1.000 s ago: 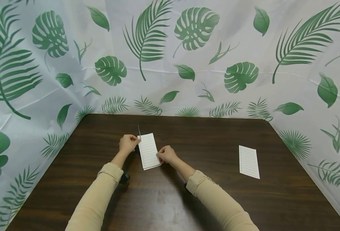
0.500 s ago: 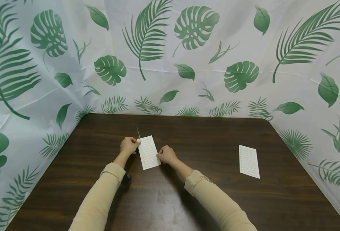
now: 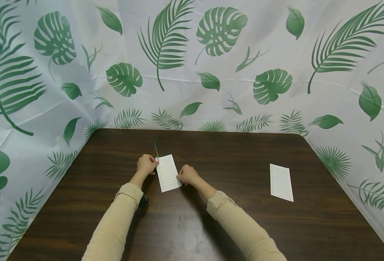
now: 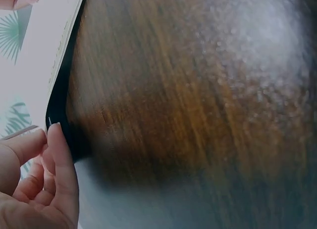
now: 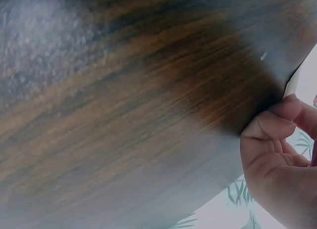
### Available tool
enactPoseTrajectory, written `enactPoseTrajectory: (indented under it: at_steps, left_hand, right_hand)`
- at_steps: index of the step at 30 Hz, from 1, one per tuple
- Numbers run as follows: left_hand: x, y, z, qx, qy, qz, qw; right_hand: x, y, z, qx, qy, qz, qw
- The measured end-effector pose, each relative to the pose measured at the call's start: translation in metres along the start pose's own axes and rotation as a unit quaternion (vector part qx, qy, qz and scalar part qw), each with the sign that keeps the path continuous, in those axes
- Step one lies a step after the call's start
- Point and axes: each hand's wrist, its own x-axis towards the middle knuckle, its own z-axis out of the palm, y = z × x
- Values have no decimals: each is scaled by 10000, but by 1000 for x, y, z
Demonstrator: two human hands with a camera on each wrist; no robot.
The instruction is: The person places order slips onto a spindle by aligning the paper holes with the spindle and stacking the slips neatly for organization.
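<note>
White lined paper sheets point(image 3: 168, 174) lie tilted between both hands on the left half of the table, in the head view. My left hand point(image 3: 147, 164) pinches them near their upper left corner between thumb and fingers. From that corner a thin grey strip point(image 3: 156, 150) sticks up; its kind is unclear. My right hand point(image 3: 188, 174) pinches the lower right edge, fingers curled. The left wrist view has the left hand point(image 4: 47, 174) at the paper's point(image 4: 49, 45) near corner. In the right wrist view, the right hand point(image 5: 277, 140) covers most of the paper edge point(image 5: 292, 85).
Another lined paper sheet point(image 3: 281, 182) lies apart on the right side of the dark wooden table point(image 3: 224, 156). A white curtain with green leaves point(image 3: 185, 90) stands behind and beside the table. A black object point(image 3: 143, 202) shows under the left wrist.
The top edge of the held sheets has come slightly nearer, and the second sheet's offset edge at the bottom no longer shows. The left hand has shifted slightly nearer and right; the right hand stays put.
</note>
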Motion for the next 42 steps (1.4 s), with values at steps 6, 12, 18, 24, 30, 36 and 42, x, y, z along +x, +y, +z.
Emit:
enactPoseTrajectory:
  at_steps: [6, 12, 18, 24, 30, 36, 42]
  left_hand:
    - [0, -4, -5, -1096, -300, -917, 9893]
    - [3, -2, -9, -1083, -496, -989, 9879]
    - [5, 1, -11, -984, -487, -816, 9906]
    - [1, -4, -8, -827, -463, -866, 9917]
    - [-2, -6, -5, -833, -460, -846, 9919]
    - [-2, -7, -2, -768, -415, -850, 9925]
    - [-3, -6, -4, -709, -401, -801, 9935]
  right_hand:
    - [0, 1, -6, 195, -166, 80, 9996]
    - [2, 2, -11, 398, -222, 99, 9989]
    - [4, 3, -17, 755, -349, 141, 9964]
    - [-1, 7, -18, 1175, -700, 150, 9905]
    - [-8, 10, -17, 1125, -738, 23, 9909]
    - [-17, 14, -26, 957, -932, 41, 9910]
    - [-30, 20, -39, 789, -1226, -110, 9892]
